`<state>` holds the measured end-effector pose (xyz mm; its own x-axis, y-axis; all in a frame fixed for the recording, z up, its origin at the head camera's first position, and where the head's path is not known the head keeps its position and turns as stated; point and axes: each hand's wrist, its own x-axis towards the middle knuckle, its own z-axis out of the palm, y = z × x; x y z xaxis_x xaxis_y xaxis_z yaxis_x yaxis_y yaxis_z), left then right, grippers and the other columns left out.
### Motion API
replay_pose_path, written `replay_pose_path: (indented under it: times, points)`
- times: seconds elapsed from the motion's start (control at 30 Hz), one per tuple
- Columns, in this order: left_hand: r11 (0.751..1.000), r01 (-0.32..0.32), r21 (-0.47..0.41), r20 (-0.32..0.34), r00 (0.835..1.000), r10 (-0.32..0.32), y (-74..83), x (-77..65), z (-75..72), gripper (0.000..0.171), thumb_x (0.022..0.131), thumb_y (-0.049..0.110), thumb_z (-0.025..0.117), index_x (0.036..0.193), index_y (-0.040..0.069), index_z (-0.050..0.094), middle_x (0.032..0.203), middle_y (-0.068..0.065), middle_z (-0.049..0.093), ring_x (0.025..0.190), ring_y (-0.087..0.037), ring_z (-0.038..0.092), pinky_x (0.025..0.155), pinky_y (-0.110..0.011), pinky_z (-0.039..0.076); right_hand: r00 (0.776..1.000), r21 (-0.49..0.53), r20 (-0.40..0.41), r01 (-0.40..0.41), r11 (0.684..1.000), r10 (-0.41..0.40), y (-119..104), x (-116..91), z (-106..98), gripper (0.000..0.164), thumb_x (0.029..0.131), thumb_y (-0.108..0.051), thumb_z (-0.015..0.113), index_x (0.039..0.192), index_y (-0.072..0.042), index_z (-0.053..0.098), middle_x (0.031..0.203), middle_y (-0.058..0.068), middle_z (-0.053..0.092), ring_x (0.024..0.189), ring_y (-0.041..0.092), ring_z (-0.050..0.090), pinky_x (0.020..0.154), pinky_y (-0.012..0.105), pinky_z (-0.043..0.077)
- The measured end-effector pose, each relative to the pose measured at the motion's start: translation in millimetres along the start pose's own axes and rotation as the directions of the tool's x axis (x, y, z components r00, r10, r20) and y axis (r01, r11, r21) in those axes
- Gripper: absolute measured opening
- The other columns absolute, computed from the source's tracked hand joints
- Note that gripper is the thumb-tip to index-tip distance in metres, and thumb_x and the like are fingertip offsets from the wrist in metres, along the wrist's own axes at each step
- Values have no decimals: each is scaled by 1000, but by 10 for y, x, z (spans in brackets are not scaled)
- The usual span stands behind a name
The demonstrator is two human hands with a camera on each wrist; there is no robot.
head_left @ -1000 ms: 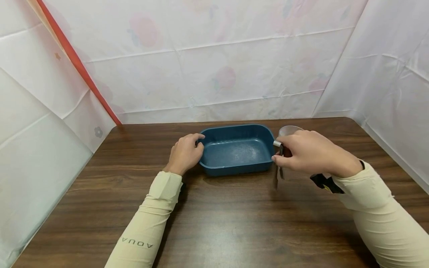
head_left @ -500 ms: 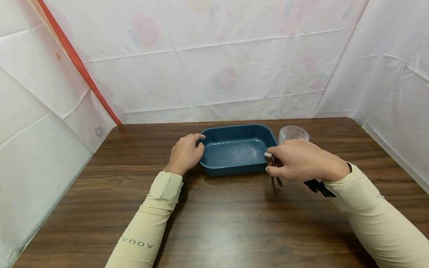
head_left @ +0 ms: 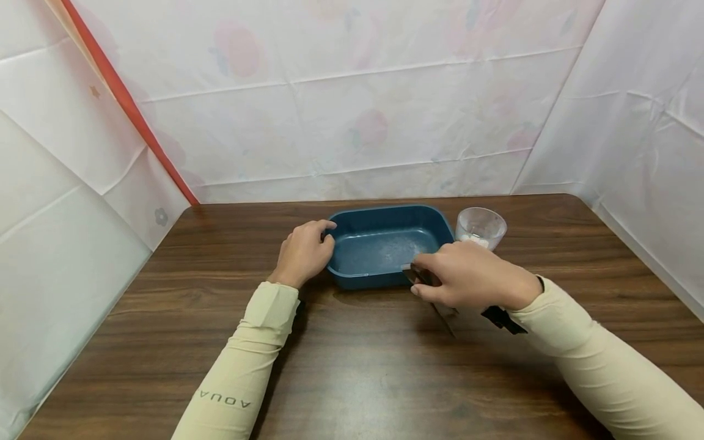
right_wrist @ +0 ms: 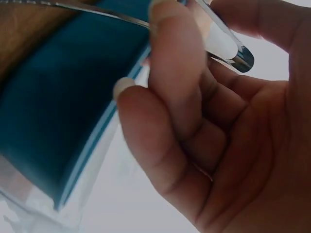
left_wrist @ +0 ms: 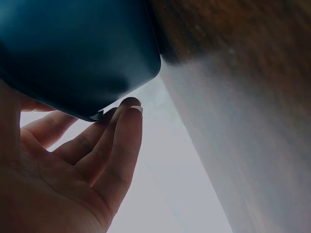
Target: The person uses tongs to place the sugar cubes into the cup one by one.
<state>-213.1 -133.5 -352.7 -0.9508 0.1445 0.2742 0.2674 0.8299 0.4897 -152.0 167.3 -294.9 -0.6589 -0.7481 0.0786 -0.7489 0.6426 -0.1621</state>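
Observation:
A dark blue rectangular basin sits toward the back of the table. At its left end my left hand holds the rim; the left wrist view has curled fingers against the edge of the basin. My right hand grips a pair of metal tongs, in front of the basin's right corner. The tongs' bent end points left, and their arms slant down to the right over the table. In the right wrist view the rounded silver bend of the tongs shows by the thumb, with a serrated arm crossing beyond the fingers.
Behind my right hand, a clear bowl with white pieces in it stands beside the basin's right end. The brown wood-grain table reaches back to a white patterned curtain. More white sheeting hangs on both sides.
My right hand has moved left and toward me with the tongs, which have tilted from upright to slanting. The clear bowl behind it has come into fuller view. My left hand stays put.

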Motion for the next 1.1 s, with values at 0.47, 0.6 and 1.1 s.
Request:
replay_pose_path:
  times: [0.47, 0.6, 1.1]
  points:
    - [1000, -2, -17, 20, 1000, 3, 59, 25, 13, 39, 98, 15, 48, 131, 15, 67, 107, -4, 66, 41, -18, 40, 39, -29, 31, 998, -1, 18, 57, 998, -57, -157, 58, 254, 30, 94, -37, 67, 72, -20, 52, 55, -14, 37, 48, 2, 35, 45, 26, 29]
    - [1000, -2, -17, 16, 1000, 3, 47, 28, 18, 39, 98, 15, 48, 131, 15, 67, 107, -4, 66, 41, -18, 39, 39, -29, 30, 997, -11, 13, 77, 997, -77, -169, 82, 322, 29, 93, -36, 67, 74, -21, 52, 55, -14, 36, 48, 3, 34, 45, 26, 27]
    - [1000, 0, -16, 16, 1000, 0, -15, 32, 7, 39, 98, 14, 48, 131, 14, 67, 80, -3, 58, 41, -18, 38, 39, -29, 30, 995, -85, 13, 98, 992, -97, -249, 180, 548, 28, 88, -39, 73, 78, -18, 59, 57, -13, 41, 49, 4, 40, 46, 28, 33]
